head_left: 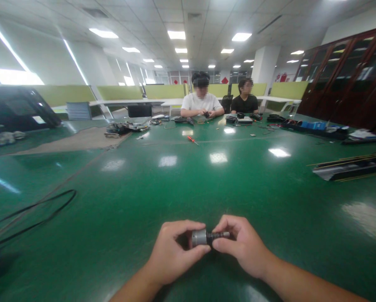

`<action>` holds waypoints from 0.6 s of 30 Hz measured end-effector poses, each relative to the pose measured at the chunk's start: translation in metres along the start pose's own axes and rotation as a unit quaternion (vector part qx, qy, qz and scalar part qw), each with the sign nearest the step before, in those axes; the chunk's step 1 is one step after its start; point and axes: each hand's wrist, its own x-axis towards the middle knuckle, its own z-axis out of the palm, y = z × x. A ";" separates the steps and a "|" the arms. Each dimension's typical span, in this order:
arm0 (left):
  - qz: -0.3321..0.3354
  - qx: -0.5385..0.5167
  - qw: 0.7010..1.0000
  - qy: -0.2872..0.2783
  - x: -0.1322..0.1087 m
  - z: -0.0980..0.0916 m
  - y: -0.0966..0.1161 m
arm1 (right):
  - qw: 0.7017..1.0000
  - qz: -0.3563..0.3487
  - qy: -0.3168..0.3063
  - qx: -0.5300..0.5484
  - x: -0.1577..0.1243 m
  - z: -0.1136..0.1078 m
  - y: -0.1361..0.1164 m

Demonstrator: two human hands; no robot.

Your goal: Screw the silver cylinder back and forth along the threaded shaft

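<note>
Holding metal part (199, 237) over glossy green table (143, 188) reflecting ceiling lights (176, 35).

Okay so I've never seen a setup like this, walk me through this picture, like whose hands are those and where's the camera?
There is no machine arm here: these are a person's own bare hands, seen by a camera worn on that person's head, looking forward and down. This is the only view.

The left hand grips the silver cylinder of a small metal part. The right hand pinches its narrower dark stem, whose silver tip points to the right.

The surface is a shiny green table. On it are a black cable at the left, a red-handled screwdriver farther back, and a long tray-like piece at the right. Two people sit across it, one in a white shirt, one in a dark shirt.
</note>
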 end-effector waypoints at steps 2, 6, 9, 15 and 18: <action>-0.004 -0.004 1.000 -0.005 0.000 0.000 0.000 | 1.000 0.002 0.000 0.002 0.000 0.000 -0.001; -0.005 0.001 1.000 -0.004 0.001 0.000 -0.001 | 1.000 -0.004 -0.003 0.001 0.000 0.000 -0.001; -0.001 -0.002 1.000 -0.003 0.002 0.000 0.000 | 1.000 -0.007 -0.005 0.002 0.000 0.000 -0.001; -0.004 -0.005 1.000 -0.004 0.002 -0.001 0.001 | 1.000 -0.005 -0.006 0.002 -0.001 -0.001 -0.002; -0.002 -0.004 1.000 -0.004 0.001 -0.001 0.001 | 1.000 -0.002 -0.007 -0.001 -0.001 -0.001 -0.002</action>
